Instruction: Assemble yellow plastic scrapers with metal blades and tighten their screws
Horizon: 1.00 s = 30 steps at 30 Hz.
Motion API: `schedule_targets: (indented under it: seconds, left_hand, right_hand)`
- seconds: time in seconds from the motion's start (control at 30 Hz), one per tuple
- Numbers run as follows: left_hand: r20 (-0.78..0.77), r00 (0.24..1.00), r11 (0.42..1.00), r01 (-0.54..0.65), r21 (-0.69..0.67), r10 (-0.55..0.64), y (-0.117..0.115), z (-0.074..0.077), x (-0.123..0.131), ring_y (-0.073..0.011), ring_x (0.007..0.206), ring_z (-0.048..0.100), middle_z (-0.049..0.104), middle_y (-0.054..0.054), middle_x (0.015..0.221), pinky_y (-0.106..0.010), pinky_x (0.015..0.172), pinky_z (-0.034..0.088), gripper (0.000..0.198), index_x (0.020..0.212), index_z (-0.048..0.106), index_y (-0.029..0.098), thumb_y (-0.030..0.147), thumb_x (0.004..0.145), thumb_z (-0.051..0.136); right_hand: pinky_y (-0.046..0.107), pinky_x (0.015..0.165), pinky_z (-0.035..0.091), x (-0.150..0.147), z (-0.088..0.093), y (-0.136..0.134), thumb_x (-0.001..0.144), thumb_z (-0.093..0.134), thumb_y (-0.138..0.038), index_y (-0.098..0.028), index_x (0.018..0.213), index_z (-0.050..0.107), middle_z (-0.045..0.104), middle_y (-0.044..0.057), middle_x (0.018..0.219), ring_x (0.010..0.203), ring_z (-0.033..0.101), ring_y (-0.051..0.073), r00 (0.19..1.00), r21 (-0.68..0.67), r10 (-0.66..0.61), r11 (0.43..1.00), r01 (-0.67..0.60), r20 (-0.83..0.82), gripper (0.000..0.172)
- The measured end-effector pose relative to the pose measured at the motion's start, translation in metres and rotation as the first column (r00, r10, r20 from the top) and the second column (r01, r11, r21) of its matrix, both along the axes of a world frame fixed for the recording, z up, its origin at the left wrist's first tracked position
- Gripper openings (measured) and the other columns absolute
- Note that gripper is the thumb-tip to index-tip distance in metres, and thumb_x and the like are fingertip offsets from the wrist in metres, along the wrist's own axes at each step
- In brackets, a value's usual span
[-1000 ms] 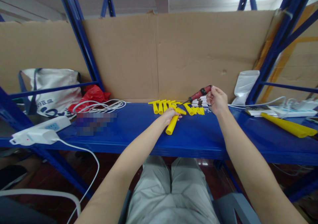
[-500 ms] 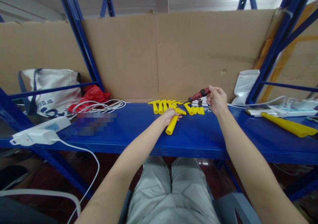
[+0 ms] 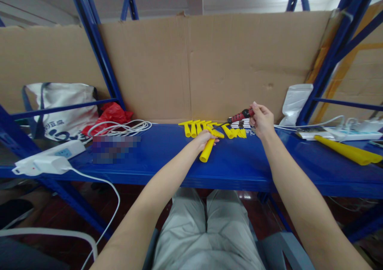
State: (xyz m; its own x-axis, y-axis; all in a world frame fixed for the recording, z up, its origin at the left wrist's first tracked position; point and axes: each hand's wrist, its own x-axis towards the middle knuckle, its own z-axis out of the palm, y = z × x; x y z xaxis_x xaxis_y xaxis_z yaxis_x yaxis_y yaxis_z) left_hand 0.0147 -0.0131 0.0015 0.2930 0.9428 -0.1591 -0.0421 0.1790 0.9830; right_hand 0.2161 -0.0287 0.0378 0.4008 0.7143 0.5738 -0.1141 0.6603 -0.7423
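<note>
My left hand is closed around a yellow plastic tube piece that rests on the blue shelf. My right hand pinches the handle of a red and black screwdriver, whose tip points left toward the piece in my left hand. Behind the hands, a row of several yellow T-shaped pieces lies on the shelf. More yellow pieces sit beside a small stack of black and white parts.
White cable coil, red plastic bag and white tote bag lie left. A white power strip sits at the front left edge. A long yellow tube, power strips and a white pouch lie right. Cardboard backs the shelf.
My right hand has tilted the screwdriver handle slightly lower, flattening its angle. My left hand and the yellow piece have stayed put.
</note>
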Motion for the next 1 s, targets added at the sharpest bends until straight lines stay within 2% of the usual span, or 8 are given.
schedule_targets:
  seconds: [0.2, 0.4, 0.7, 1.0]
  left_hand:
    - [-0.009, 1.0, 1.0, -0.01, -0.013, 0.009, -0.0041, 0.0027, 0.0004, -0.0093, 0.053, 0.061, 0.067, -0.005, 0.081, -0.019, 0.046, 0.045, 0.032, 0.1, 0.056, 0.011, -0.008, 0.077, 0.044]
    - [-0.031, 0.999, 0.999, -0.032, -0.017, 0.031, -0.0047, 0.0035, 0.0004, -0.0089, 0.052, 0.06, 0.067, -0.004, 0.079, -0.018, 0.044, 0.043, 0.032, 0.099, 0.056, 0.011, -0.009, 0.078, 0.043]
    - [-0.032, 0.999, 1.0, -0.009, -0.004, 0.009, -0.0048, 0.0024, 0.001, -0.0084, 0.051, 0.06, 0.063, -0.001, 0.072, -0.017, 0.044, 0.044, 0.028, 0.092, 0.056, 0.012, -0.009, 0.076, 0.045]
    - [-0.034, 0.999, 1.0, -0.002, 0.002, 0.002, -0.0033, 0.0011, 0.0008, -0.0093, 0.053, 0.061, 0.067, -0.005, 0.084, -0.018, 0.047, 0.045, 0.036, 0.104, 0.055, 0.013, -0.008, 0.075, 0.047]
  right_hand:
    - [0.019, 0.029, 0.026, 0.0012, 0.0, 0.0002, 0.058, 0.076, -0.055, -0.019, 0.074, 0.059, 0.039, -0.01, 0.04, 0.03, 0.036, 0.005, 0.999, 0.027, 0.017, 0.999, -0.018, 0.029, 0.043]
    - [0.019, 0.031, 0.028, -0.001, 0.0014, -0.0027, 0.057, 0.077, -0.056, -0.019, 0.079, 0.06, 0.047, -0.009, 0.042, 0.033, 0.042, 0.006, 0.99, 0.047, 0.111, 0.992, -0.115, 0.092, 0.046]
    - [0.017, 0.028, 0.026, -0.0025, 0.0011, -0.0013, 0.048, 0.079, -0.06, -0.022, 0.07, 0.045, 0.041, -0.013, 0.04, 0.03, 0.037, 0.005, 0.997, 0.071, 0.055, 0.996, -0.058, 0.052, 0.055]
    - [0.016, 0.028, 0.026, -0.0044, 0.0012, -0.0006, 0.057, 0.078, -0.052, -0.023, 0.069, 0.038, 0.036, -0.013, 0.043, 0.031, 0.03, 0.003, 1.0, 0.008, 0.015, 1.0, -0.015, -0.003, 0.051]
